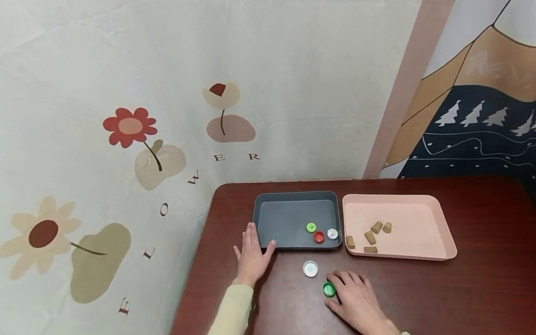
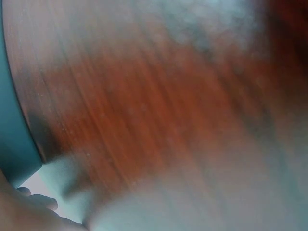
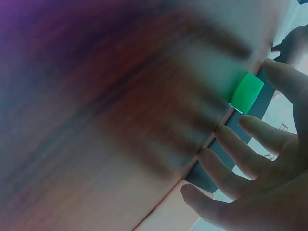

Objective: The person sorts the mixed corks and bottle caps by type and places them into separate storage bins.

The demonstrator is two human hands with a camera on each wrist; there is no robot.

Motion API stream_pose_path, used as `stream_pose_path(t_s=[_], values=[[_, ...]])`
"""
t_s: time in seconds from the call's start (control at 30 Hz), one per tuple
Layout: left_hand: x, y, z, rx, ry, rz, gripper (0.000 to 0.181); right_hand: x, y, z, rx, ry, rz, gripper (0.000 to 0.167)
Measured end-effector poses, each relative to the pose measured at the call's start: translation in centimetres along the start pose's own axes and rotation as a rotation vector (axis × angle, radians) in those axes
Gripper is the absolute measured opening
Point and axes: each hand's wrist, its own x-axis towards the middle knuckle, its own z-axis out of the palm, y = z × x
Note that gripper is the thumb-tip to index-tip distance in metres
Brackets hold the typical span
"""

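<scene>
In the head view, my right hand is around a green bottle cap on the table, thumb on one side and forefinger on the other. The right wrist view has the green cap between the spread thumb and forefinger, with no clear grip on it. A white, silver-rimmed cap lies just beyond that hand. My left hand lies with straight, spread fingers at the left front corner of the dark grey tray. Inside this tray are a lime green cap, a red cap and a silver-white cap.
A pink tray stands right beside the grey one, with several corks in its left part. Both sit on a dark red-brown wooden table. Behind them hangs a pale flower-printed cloth.
</scene>
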Motion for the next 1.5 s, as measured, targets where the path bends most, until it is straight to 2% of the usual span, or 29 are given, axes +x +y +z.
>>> stream_pose_path(t_s=[0.23, 0.6, 1.0, 1.37, 1.5], values=[[0.0, -0.1, 0.1, -0.005, 0.002, -0.001, 0.094, 0.2, 0.0, 0.1, -0.010, 0.016, -0.006, 0.046], [0.1, -0.1, 0.1, 0.010, -0.006, -0.004, 0.094, 0.2, -0.1, -0.2, 0.010, -0.005, 0.021, 0.036], [0.0, -0.1, 0.1, 0.002, -0.006, -0.008, 0.094, 0.4, 0.1, -1.0, 0.135, 0.163, 0.029, 0.038], [0.2, -0.3, 0.4, 0.005, -0.012, -0.014, 0.096, 2.1, 0.5, -2.0, 0.240, 0.290, 0.046, 0.041], [0.2, -0.4, 0.4, 0.014, -0.020, -0.020, 0.096, 2.7, 0.4, -2.4, 0.269, 0.302, 0.066, 0.042]])
